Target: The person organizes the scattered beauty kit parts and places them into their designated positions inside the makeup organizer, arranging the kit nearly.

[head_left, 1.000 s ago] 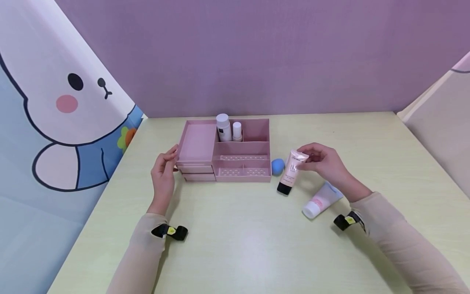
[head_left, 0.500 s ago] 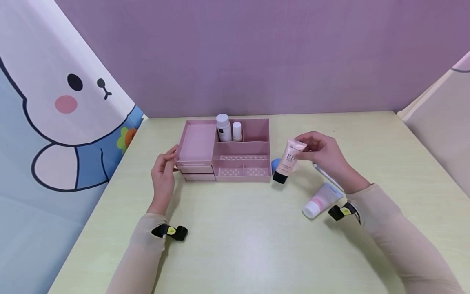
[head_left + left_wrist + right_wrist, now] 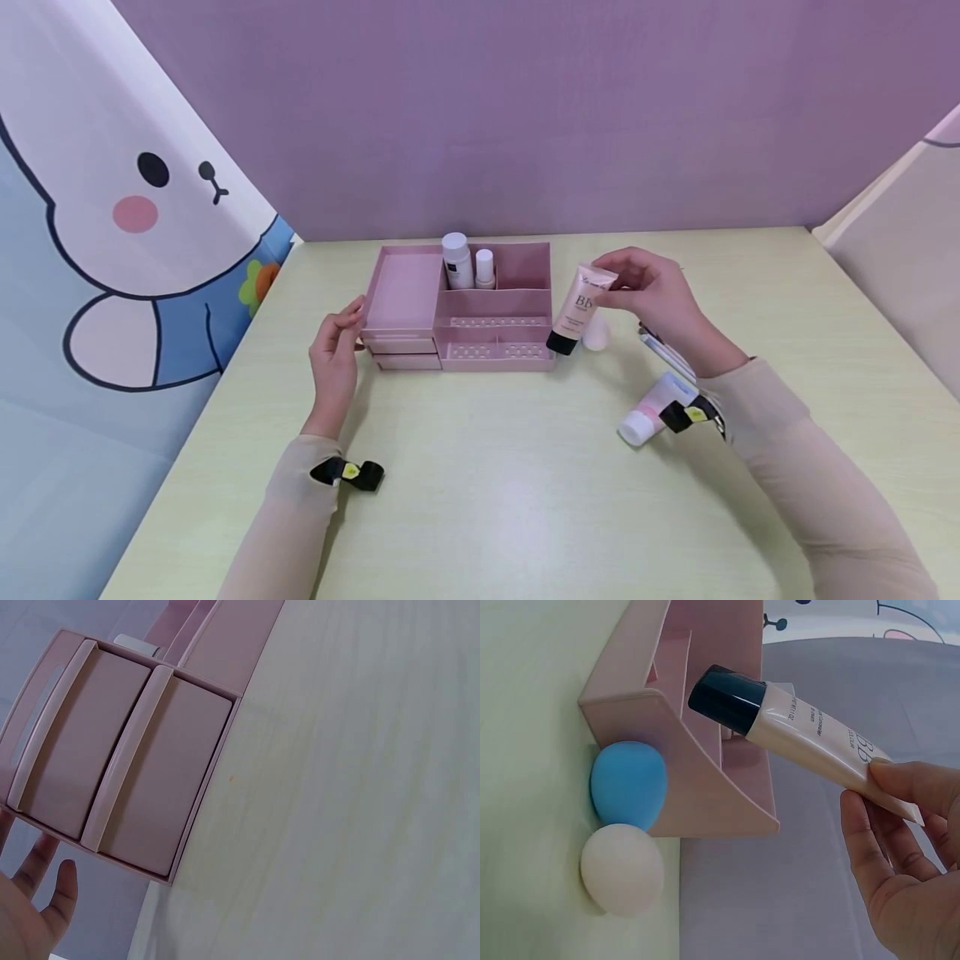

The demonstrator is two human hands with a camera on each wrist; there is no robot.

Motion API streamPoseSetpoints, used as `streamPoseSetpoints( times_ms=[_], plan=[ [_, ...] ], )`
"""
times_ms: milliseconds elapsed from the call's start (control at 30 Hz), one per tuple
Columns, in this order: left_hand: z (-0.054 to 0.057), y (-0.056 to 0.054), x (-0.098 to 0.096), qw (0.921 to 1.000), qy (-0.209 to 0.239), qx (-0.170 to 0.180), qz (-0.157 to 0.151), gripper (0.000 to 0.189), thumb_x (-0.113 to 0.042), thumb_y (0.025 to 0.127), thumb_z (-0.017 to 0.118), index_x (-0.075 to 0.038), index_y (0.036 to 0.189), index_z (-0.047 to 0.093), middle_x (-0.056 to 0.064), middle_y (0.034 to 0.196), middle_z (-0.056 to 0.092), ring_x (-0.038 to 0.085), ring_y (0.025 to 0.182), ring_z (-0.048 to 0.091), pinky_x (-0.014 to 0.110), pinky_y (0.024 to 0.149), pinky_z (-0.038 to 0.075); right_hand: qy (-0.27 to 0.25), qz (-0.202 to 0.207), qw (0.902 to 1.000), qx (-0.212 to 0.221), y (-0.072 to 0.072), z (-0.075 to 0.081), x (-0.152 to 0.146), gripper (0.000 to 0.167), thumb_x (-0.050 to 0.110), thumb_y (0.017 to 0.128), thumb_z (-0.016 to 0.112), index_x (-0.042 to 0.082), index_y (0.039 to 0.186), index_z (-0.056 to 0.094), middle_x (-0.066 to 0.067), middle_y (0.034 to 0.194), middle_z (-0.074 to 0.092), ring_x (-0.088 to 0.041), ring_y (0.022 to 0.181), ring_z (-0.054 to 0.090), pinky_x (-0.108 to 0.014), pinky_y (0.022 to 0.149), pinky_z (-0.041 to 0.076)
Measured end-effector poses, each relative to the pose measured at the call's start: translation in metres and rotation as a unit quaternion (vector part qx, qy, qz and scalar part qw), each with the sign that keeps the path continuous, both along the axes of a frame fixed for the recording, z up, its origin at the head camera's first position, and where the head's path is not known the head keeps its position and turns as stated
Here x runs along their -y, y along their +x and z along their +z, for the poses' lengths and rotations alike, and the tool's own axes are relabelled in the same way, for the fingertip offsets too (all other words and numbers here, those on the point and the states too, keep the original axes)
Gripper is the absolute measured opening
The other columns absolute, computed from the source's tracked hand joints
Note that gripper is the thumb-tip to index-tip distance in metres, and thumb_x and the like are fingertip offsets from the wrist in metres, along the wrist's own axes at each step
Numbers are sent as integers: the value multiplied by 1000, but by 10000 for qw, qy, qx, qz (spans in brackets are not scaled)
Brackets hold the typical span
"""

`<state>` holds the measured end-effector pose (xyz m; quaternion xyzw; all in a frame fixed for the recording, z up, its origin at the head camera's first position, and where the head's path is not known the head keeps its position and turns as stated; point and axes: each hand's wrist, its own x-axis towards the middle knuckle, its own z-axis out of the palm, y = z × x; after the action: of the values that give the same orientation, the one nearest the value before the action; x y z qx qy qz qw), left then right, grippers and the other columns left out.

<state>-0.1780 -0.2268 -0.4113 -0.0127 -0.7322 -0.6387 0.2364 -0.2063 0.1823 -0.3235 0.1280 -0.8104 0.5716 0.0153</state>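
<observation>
My right hand (image 3: 651, 287) pinches a pink BB cream tube (image 3: 579, 307) at its flat crimped end, black cap slanting down to the left. In the head view the cap overlaps the right front corner of a pink cosmetics organizer (image 3: 405, 287). The right wrist view shows the tube (image 3: 817, 735) raised beside the organizer's side wall (image 3: 697, 795). My left hand (image 3: 335, 358) touches the organizer's left side with its fingertips. Both drawers (image 3: 161, 769) are closed. A white bottle (image 3: 457, 262) and a smaller white-capped bottle (image 3: 484, 268) stand in the back compartment.
A blue makeup sponge (image 3: 628, 784) lies against the organizer's right side, with a pale pink sponge (image 3: 622, 868) beside it. A white-capped tube (image 3: 643, 421) lies under my right wrist, near slim pen-like items (image 3: 667, 354). A purple backdrop (image 3: 525, 117) rises behind the table.
My right hand has moved up and left with the BB cream tube, to the organizer's right edge. The pale sponge and slim items have come into view. My left hand has stayed put.
</observation>
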Motion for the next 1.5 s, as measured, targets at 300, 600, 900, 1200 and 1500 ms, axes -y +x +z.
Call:
streamPoseSetpoints(
  times_ms=[300, 600, 900, 1200, 1500],
  plan=[
    [0, 1, 0, 10000, 33, 34, -45, 24, -14, 106, 45, 6, 113, 57, 2, 139, 60, 16, 119, 56, 29, 79, 45, -163, -60, 9996, -241, -10, 5, 14, 36, -6, 83, 75, 2, 118, 66, 2, 104, 72, -17, 88, 65, -25, 78, 55],
    [1, 1, -1, 9999, 32, 80, -66, 26, -15, 106, 45, 7, 114, 56, 1, 140, 59, 11, 119, 55, 31, 80, 44, 24, 82, 9987, -504, -18, 11, 24, 37, -3, 85, 75, -2, 120, 65, -8, 108, 70, -16, 91, 65, -23, 78, 55],
    [0, 1, -1, 10000, 9, 42, -26, 24, -14, 106, 45, 6, 114, 57, 2, 139, 60, 17, 120, 55, 30, 79, 44, 69, 63, 9978, -663, -25, 16, 33, 38, -2, 85, 75, -1, 121, 65, -13, 111, 69, -16, 92, 65, -22, 78, 54],
    [1, 2, -1, 10000, 29, 27, -12, 24, -15, 106, 45, 5, 114, 58, 1, 139, 60, 17, 120, 55, 28, 79, 45, 151, 34, 9951, -977, -33, 19, 41, 34, -5, 86, 73, -1, 119, 65, -15, 112, 69, -14, 89, 65, -21, 77, 54],
    [2, 3, -2, 10000, 17, 18, -40, 26, -15, 106, 45, 6, 114, 56, 0, 140, 59, 15, 119, 55, 28, 79, 44, 116, 143, 9907, -1349, -42, 18, 45, 33, -8, 85, 72, -6, 118, 65, -22, 110, 68, -7, 84, 65, -20, 77, 54]
  ],
)
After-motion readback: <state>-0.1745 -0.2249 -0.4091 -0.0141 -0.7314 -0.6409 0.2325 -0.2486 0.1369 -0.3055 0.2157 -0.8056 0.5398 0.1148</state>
